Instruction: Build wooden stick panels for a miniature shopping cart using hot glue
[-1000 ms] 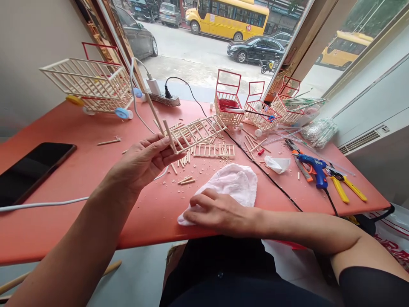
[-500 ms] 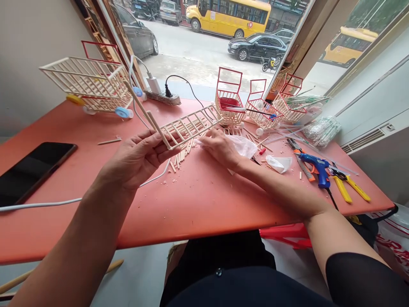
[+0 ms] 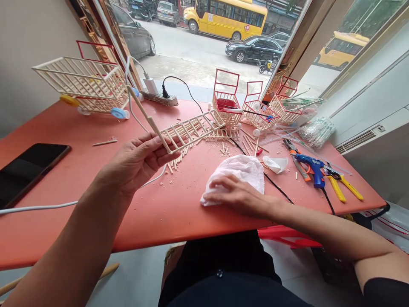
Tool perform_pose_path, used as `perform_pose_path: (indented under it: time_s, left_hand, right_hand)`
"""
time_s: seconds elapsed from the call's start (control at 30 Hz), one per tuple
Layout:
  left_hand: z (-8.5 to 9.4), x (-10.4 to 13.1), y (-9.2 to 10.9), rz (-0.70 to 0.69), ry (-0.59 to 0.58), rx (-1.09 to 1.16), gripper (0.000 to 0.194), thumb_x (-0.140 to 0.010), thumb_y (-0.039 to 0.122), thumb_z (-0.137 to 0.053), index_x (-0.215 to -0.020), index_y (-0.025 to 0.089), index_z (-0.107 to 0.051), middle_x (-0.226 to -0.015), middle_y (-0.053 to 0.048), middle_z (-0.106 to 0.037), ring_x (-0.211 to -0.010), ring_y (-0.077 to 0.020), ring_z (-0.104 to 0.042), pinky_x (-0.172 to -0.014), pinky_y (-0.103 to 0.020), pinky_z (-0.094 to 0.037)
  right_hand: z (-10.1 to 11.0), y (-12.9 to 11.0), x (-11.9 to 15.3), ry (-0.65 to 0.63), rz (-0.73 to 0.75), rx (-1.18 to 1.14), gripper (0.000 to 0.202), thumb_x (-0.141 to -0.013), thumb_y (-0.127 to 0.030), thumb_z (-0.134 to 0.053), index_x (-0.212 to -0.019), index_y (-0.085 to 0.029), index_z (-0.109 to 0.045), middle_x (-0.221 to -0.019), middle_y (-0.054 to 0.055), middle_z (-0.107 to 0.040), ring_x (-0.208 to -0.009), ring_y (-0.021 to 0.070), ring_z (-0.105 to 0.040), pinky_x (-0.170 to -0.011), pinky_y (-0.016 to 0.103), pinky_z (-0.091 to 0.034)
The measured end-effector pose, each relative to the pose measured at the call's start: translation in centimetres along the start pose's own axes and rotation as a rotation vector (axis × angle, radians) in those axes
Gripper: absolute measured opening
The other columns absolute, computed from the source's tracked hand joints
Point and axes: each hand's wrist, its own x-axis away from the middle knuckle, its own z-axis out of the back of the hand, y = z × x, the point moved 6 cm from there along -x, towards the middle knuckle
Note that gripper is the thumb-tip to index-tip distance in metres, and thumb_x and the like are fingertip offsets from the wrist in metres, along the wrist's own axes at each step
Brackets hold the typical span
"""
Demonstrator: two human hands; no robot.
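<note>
My left hand (image 3: 136, 160) is closed on one end of a ladder-shaped frame of thin wooden sticks (image 3: 191, 137), raised above the table, with a longer stick standing up from the gripped end. My right hand (image 3: 239, 196) presses on a white cloth (image 3: 246, 166) on the table, its fingers bent over the cloth's near part. Behind the held frame, a pile of loose wooden sticks (image 3: 185, 128) and crumbs lies on the orange tabletop (image 3: 172, 209).
A stick-built toy cart (image 3: 84, 83) stands at the left, near a phone (image 3: 32, 172). Smaller red-trimmed carts (image 3: 226, 104) stand by the window. At the right lie a blue glue gun (image 3: 311, 166), yellow-handled pliers (image 3: 343, 187) and a bundle of wrapped sticks (image 3: 319, 130). A power strip (image 3: 159, 98) sits at the back.
My right hand has come toward me and slightly right, bringing the white cloth from beside the stick pile toward the table's front. My left hand still holds the frame in nearly the same place.
</note>
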Motion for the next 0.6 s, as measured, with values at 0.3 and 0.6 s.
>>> perform_pose_path:
  time_s: [0.3,0.6]
  left_hand:
    - [0.1,0.0,-0.3,0.006,0.010,-0.032,0.012,-0.087,0.011,-0.076,-0.075,0.012,-0.075,-0.096,-0.012,-0.084,-0.086,-0.0194,-0.082,-0.076,-0.022,-0.067]
    - [0.4,0.3,0.5,-0.025,0.008,-0.017,0.015,-0.085,0.010,-0.076,-0.070,0.013,-0.075,-0.095,-0.011,-0.084,-0.089,-0.0206,-0.081,-0.074,-0.018,-0.066]
  right_hand:
    - [1.2,14.5,-6.2,0.259,-0.371,-0.074,0.024,-0.103,-0.031,-0.061,-0.116,-0.027,-0.080,-0.120,0.007,-0.071,-0.112,0.0224,-0.062,-0.105,0.041,-0.047]
    - [4.2,4.7,-5.2,0.282,-0.090,0.007,0.029,-0.109,-0.022,-0.049,-0.121,-0.025,-0.076,-0.117,0.010,-0.071,-0.113,0.0222,-0.066,-0.106,0.042,-0.051]
